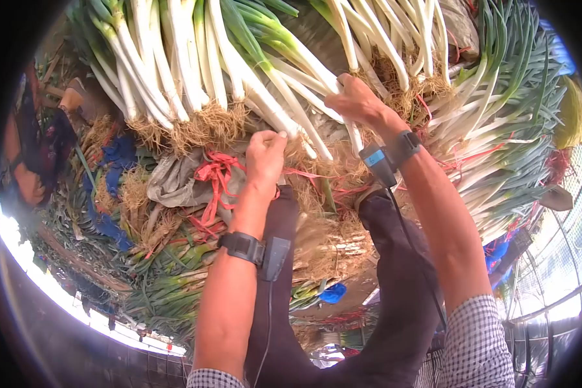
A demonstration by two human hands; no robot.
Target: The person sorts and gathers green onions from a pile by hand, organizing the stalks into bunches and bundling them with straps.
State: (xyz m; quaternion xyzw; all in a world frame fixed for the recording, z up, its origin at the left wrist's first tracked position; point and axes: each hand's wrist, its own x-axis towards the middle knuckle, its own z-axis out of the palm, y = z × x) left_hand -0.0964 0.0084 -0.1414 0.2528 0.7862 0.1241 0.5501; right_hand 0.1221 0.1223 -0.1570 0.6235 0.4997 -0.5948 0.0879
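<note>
White leek stalks (265, 103) with green tops lie spread in front of me, their lower ends toward my knees. My left hand (266, 155) is closed at the root end of a thick stalk, thumb and finger pinched on it. Farther right, my right hand (355, 100) is closed around a leek stalk, with its white end showing below the fingers. Left of my hands lies a row of leeks with brown roots (204, 126). Another group of leeks (394, 39) lies beyond my right hand.
Red ties (218, 173) lie on a grey cloth (174, 184) beside my left hand. Many leeks (511, 129) are piled at the right. Another person's hand (29, 184) shows at the far left. Blue cloth (110, 226) lies at the left. Cables run from both wrist devices.
</note>
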